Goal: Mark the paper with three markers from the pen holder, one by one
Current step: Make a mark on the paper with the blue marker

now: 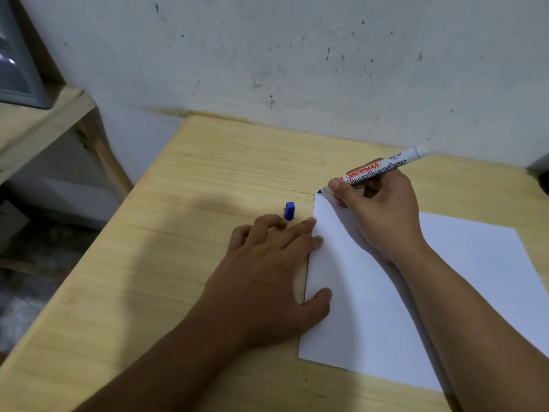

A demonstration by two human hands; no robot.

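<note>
Shelf unit (44, 114): wooden, at the 9 o'clock edge of the view, carrying one grey container (17, 69); its contents cannot be told.
Table (208, 173): one pale wooden top, set against a scuffed white wall (297, 55) at 12 o'clock.
Left hand (267, 272): lies flat, palm down, fingers spread and holding nothing; the fingertips and thumb rest on the sheet's 9 o'clock edge, apparently to steady it.
Cap (289, 210): one blue cap, off its marker, lying on the table just beyond the left fingertips at their 12 o'clock.
Paper (475, 278): one white sheet, flat on the table, right of centre; no mark shows on its visible surface.
Marker (377, 169): one Snowman whiteboard marker, uncapped, tilted with its tail toward 2 o'clock; the dark tip sits at the sheet's far-left corner, and contact cannot be confirmed.
Right hand (377, 215): fingers closed round the marker barrel in a writing grip, wrist over the paper.
Pen holder: not in view; remaining markers cannot be counted.
Progress: judged early, with this marker poised for its stroke and no stroke visible; which of the three markers this is cannot be told.
Count: two hands, one marker, one cap, one sheet.
</note>
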